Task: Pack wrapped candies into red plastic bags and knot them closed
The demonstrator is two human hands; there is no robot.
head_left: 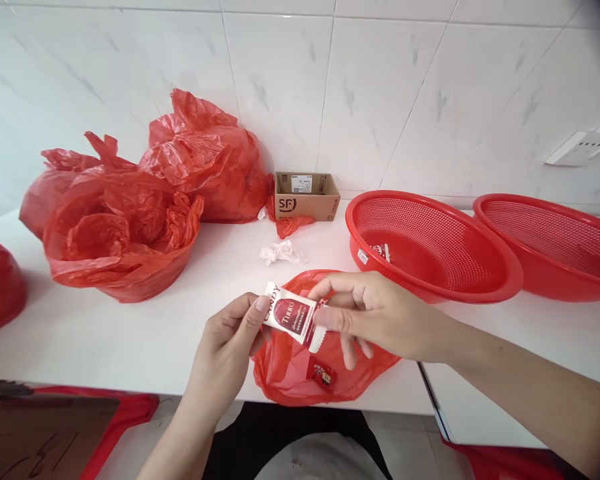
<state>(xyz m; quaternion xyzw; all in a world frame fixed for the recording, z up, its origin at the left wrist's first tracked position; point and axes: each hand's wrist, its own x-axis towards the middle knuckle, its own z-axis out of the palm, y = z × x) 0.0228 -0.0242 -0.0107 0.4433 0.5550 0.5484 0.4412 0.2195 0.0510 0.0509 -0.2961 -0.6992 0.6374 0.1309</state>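
Observation:
Between my two hands is a wrapped candy [291, 316], its white and dark red wrapper lettered "CANDY" and "TIRRO". My left hand [235, 333] pinches the wrapper's left end with thumb and fingers. At the other end, the thumb and forefinger of my right hand [365, 313] grip the wrapper, while its lower fingers hang loose. Below them an opened red plastic bag [285, 373] lies spread on the white table. Inside that bag sits a small dark red packet [323, 375]; my hands hide part of the bag's far side.
Several full red plastic bags [215, 160] crowd the back left. A small cardboard box [307, 200] stands against the tiled wall, with crumpled white tissue [281, 252] before it. Two red baskets, one nearer [430, 247] and one farther right [555, 247], occupy the right side.

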